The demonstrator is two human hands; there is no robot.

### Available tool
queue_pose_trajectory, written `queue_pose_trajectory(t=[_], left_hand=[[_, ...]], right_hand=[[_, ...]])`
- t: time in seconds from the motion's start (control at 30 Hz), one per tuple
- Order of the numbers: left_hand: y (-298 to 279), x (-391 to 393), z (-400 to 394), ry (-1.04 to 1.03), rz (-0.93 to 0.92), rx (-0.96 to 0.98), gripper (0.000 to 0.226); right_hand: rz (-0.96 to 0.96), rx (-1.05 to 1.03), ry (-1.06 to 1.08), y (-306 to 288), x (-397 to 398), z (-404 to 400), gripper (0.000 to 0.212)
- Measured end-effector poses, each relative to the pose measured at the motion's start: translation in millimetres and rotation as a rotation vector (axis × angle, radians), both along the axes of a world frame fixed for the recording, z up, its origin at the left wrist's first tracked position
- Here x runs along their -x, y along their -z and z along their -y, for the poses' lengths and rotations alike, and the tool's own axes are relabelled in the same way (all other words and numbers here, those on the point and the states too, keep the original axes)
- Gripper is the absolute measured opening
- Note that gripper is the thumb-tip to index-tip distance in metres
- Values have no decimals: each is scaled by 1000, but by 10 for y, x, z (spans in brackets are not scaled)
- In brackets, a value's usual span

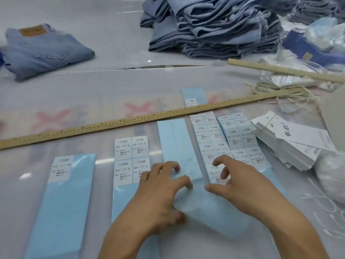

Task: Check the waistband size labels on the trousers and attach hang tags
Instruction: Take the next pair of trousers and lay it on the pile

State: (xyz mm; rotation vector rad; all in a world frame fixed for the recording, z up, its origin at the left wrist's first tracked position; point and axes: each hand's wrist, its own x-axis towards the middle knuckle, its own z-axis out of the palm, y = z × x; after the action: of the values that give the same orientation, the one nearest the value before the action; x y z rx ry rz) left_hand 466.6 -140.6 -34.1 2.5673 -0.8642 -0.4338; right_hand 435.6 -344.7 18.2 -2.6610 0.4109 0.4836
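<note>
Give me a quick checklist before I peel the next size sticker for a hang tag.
1. Sticker sheets laid out by size, XS sheet to XL sheet: ok.
2. Hang tags within reach: ok.
3. Both hands free, left hand, right hand: ok.
4. Middle sheet has stickers left: not ok, looks bare.
5. Trousers' waistband size known, folded jeans: cannot tell.

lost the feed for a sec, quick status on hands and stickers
Left hand and right hand open, fingertips on the blue sticker sheets. Hang tags stacked right, untouched. Long ruler lies beyond the sheets, not blocking.
</note>
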Motion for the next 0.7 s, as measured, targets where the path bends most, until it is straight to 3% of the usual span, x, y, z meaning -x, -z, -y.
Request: queue_pose_trajectory(t=[0.1,0.17,0.23,0.3,0.33,0.4,0.47,0.57,0.7], left_hand=[[-12,-50,36,-68,41,109,19],[-37,-59,53,-204,77,369,8],[-64,-69,79,-400,44,631,7],[-95,-85,115,-544,-30,898,8],[-113,-99,137,-611,-102,1034,7],[-140,-124,165,-735,-235,1211,11],[-148,-149,167,-794,-277,1256,11],[-135,-153,160,-848,-333,1290,12],[-134,-151,151,-874,-387,1317,14]], right_hand=[[38,-199,96,49,-21,33,31],[170,-321,174,29,-46,85,14],[510,-412,236,-65,-84,151,7],[905,-672,315,-218,-113,150,6],[1011,-832,326,-247,-123,118,14],[976,-941,288,-171,-143,-10,37],[745,-886,239,20,-182,-203,50],[502,-857,168,254,-194,-386,24],[543,-896,144,270,-217,-340,8]])
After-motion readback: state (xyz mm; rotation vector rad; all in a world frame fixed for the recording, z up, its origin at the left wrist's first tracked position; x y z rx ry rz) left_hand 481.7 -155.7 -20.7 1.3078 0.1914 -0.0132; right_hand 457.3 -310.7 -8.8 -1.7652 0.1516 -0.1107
